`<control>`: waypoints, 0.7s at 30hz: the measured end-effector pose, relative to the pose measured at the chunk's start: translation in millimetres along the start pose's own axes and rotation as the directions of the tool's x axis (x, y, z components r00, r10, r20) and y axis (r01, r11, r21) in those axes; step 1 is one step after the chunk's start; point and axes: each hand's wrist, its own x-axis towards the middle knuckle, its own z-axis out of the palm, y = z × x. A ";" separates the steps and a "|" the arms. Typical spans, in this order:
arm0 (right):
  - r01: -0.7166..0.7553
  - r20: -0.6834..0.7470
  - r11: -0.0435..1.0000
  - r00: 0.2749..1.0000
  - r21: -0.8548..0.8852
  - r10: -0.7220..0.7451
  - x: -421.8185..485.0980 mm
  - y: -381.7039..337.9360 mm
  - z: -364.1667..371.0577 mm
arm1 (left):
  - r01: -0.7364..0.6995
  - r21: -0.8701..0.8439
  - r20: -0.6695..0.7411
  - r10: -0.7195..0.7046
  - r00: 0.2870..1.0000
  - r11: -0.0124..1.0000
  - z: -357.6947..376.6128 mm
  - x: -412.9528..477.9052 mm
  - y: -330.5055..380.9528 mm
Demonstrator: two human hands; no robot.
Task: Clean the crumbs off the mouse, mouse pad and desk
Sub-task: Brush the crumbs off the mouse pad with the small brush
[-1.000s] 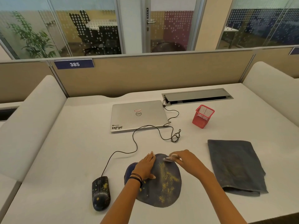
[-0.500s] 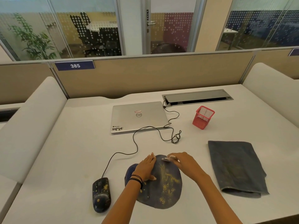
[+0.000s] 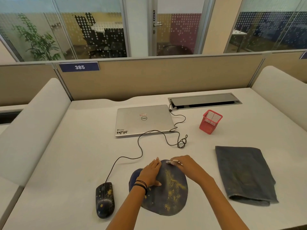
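Left hand [image 3: 150, 173] lies flat on the left part of the mouse pad [image 3: 167, 203], fingers straight and together, pinning it to the bench [image 3: 79, 160]; it holds nothing. Right hand [image 3: 186, 166] has its fingers curled, pinching a small pale tool [image 3: 172, 161] at the pad's far edge. Likely a little brush, but too small to tell. Key relation: the yellow crumbs [image 3: 172, 191] lie on the near side of that tool, towards the person, in a streak running from the pad's far middle down to its near right part. So the streak's long axis goes roughly far to near, and a stroke pulled towards the body would follow it. The right hand is the nearer one to the crumbs. The left is beside the streak, touching the pad, not the main pile. My read: pad sweeping is barely begun, with most crumbs in place. The mouse [image 3: 105, 200] sits on the bench left of the pad, apart from it, long axis pointing away from the person, specks on its back, untouched; the left hand is closer to it. A grey towel [image 3: 244, 173] lies to the right, well apart from both hands. Risk: crumbs flicked off the pad edge onto the bench.
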 end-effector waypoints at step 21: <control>0.040 0.064 0.999 0.997 0.027 -0.041 -14.1 23.9 5.9 | -0.009 -0.017 -0.004 0.009 1.000 1.000 0.3 -1.7 -1.6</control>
